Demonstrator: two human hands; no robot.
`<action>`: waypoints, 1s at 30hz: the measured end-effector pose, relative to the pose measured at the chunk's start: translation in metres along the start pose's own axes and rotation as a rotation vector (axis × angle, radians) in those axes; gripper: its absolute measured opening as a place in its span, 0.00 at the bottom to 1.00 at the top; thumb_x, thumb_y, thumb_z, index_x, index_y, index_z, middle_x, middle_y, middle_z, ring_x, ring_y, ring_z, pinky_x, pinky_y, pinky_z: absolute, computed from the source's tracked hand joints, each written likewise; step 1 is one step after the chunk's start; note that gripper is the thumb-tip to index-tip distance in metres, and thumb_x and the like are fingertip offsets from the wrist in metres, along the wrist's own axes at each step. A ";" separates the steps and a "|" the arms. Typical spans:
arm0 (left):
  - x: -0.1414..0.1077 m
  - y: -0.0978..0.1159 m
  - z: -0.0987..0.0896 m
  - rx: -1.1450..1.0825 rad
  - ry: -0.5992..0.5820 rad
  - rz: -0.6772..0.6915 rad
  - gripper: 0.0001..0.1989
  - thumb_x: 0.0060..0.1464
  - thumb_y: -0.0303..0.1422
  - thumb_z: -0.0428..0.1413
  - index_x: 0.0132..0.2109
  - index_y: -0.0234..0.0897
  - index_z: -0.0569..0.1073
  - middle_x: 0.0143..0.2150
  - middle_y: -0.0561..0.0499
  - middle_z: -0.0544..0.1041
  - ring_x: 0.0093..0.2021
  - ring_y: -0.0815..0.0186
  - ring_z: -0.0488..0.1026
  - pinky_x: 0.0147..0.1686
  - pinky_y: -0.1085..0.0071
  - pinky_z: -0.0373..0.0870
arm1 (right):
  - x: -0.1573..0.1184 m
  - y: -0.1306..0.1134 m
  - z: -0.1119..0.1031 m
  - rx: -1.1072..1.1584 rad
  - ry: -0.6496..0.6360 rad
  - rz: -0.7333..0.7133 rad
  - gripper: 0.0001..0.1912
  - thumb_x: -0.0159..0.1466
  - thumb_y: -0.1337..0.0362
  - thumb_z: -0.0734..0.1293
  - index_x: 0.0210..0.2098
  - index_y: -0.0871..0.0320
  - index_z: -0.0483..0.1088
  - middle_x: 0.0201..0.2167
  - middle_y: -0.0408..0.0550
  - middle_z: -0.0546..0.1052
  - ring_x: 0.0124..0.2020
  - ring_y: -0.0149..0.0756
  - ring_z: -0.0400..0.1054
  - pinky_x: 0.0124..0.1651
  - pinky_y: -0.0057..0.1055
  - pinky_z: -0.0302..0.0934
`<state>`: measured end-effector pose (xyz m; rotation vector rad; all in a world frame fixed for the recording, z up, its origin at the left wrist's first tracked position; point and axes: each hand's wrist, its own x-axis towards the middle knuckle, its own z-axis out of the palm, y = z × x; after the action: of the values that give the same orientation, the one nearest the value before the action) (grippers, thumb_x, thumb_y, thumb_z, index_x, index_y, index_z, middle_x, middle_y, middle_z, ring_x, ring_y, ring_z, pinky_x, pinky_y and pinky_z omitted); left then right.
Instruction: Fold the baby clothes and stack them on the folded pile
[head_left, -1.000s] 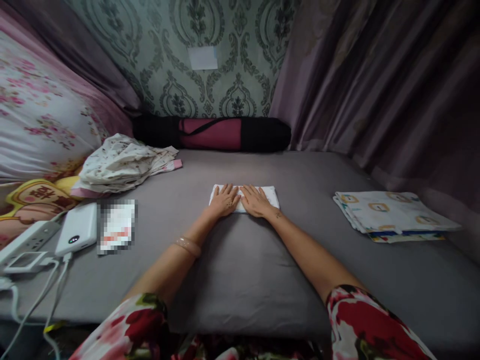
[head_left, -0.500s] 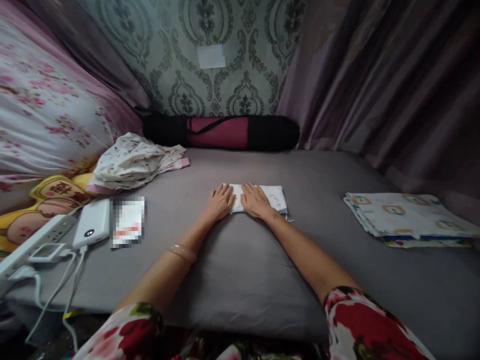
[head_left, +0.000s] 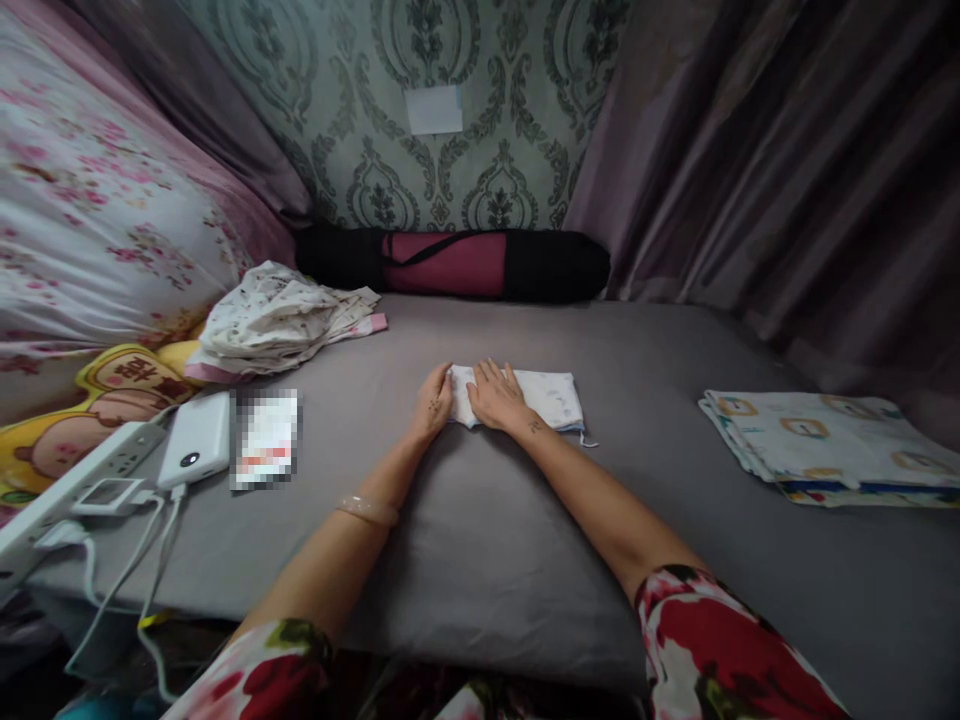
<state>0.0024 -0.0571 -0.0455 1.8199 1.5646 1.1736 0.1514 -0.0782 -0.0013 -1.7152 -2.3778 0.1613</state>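
Observation:
A small folded white cloth with faint prints lies flat in the middle of the bed. Blue trim shows along its near edge, and a thin white string sticks out at its near right corner. My right hand rests palm down on the cloth, left of its middle, fingers stretched out. Against the cloth's left end stands my left hand, turned on its side with the fingers stretched along that edge; its fingertips are partly hidden. A pale bangle sits on my left forearm.
A folded printed cloth stack lies at right. At left are a crumpled cloth, a white power bank, a power strip with cables, a blurred packet and a yellow cushion. A long black-and-maroon bag lies along the wall.
My left hand has gone from lying flat on the cloth to standing on its side at the left end. My right hand has slid slightly left, uncovering more cloth at right.

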 end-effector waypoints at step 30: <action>0.000 0.004 -0.005 -0.056 0.066 -0.059 0.20 0.64 0.35 0.42 0.56 0.33 0.70 0.58 0.41 0.74 0.59 0.61 0.69 0.63 0.61 0.61 | 0.017 -0.040 0.020 0.033 -0.092 -0.045 0.32 0.69 0.64 0.51 0.70 0.70 0.46 0.72 0.59 0.47 0.72 0.46 0.37 0.71 0.47 0.32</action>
<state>0.0006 -0.0586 -0.0401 1.7037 1.5942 1.2487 0.1046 -0.0745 -0.0107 -1.6730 -2.4618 0.2769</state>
